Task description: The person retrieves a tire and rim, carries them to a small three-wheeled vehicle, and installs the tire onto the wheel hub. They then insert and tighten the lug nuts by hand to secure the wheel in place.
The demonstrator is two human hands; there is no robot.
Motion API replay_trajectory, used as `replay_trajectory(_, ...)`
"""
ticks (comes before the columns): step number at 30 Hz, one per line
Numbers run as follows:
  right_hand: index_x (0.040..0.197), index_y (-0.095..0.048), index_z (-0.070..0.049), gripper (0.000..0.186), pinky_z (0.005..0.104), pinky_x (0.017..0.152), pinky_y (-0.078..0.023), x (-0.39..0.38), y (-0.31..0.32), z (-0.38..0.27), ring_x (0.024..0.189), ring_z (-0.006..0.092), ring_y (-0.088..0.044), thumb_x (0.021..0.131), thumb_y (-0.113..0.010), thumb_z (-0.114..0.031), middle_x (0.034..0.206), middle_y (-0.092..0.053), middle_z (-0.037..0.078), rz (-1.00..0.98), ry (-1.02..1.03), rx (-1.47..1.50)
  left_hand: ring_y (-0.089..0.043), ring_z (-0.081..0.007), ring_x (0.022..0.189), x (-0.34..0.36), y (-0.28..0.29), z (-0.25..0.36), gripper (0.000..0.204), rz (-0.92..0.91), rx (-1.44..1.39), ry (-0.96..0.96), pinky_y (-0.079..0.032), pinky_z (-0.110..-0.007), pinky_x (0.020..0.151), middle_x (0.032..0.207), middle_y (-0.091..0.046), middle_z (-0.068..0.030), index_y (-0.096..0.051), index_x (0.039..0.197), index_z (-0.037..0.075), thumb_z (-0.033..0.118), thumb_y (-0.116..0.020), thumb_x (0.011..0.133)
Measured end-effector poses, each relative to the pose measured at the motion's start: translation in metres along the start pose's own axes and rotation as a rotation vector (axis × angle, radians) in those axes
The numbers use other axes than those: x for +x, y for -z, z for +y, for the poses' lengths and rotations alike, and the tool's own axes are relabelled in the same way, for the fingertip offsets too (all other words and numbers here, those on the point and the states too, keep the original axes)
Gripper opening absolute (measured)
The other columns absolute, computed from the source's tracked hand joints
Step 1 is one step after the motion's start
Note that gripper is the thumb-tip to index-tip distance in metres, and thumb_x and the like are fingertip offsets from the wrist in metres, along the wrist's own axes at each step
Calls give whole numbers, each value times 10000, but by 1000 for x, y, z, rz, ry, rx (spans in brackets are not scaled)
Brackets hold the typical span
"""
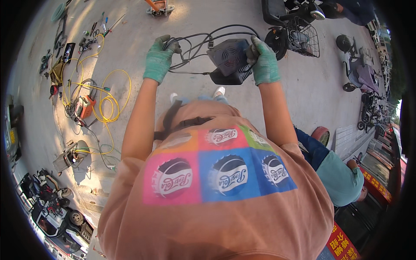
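Note:
Both of my hands are raised in front of me, wearing green knit gloves with grey palms. My left hand [158,60] is closed around loops of black cable [190,44]. In my right hand [263,63] I grip the edge of a pair of black boxes that look like chargers. The upper charger [229,55] has a round, slotted fan grille facing up. Pressed against its underside is the lower charger [232,79], partly hidden. Cable runs from the boxes across to my left hand, and a plug-like end [210,44] hangs beside the upper one.
A yellow hose or cord [113,103] lies coiled on the concrete at left, by an orange machine [86,107] and scattered tools. Ahead stands an orange jack [160,7]. A scooter with a wire basket [303,40] is at far right; a person in a teal shirt [340,175] is behind right.

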State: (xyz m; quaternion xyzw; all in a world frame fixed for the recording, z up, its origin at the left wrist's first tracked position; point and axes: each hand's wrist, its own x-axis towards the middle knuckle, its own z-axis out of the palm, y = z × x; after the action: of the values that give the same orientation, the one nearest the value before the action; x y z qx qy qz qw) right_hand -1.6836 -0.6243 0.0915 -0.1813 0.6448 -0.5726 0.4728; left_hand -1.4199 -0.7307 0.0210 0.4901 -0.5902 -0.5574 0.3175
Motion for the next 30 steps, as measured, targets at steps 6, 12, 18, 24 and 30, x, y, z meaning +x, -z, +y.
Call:
replay_trajectory(6,717,-639,-29,336,233,498,-350,-28,-95,8,545,72,-422,877,-656,-324,597,-482,-20,-226,101,-359,-620,-106,775,-19,-18,4,385,-55,147,-96,-479,-257,755,832,-706,-78,-505,1237,27,222,-603,921)
replay_trajectory(12,537,-350,-140,471,286,463,-201,13,-141,25,457,109,-260,942,-544,-282,497,-316,-12,-251,38,74,-542,-96,592,-20,112,-53,311,204,221,75,-441,-260,574,737,-697,-54,-584,1117,36,288,-566,936)
replay_trajectory(18,541,-417,-132,451,275,463,-229,35,-215,40,457,97,-304,917,-590,-311,498,-382,-8,-289,84,-70,-473,-103,466,-24,196,-71,305,200,112,388,-403,-275,479,688,-679,-68,-595,1021,27,318,-564,934)
replay_trajectory(24,726,-629,-38,301,234,531,-343,69,-308,42,570,65,-425,884,-657,-293,631,-511,-22,-424,73,-337,-499,-128,514,6,260,-135,328,598,-158,502,-398,-287,494,687,-632,-85,-583,1015,39,353,-540,931)
replay_trajectory(30,738,-624,-49,341,240,545,-351,135,-401,58,589,67,-420,908,-619,-345,647,-519,-19,-506,-52,-355,-563,-154,503,46,323,-132,213,943,-438,471,-447,-282,455,701,-641,-94,-542,1024,68,256,-583,933)
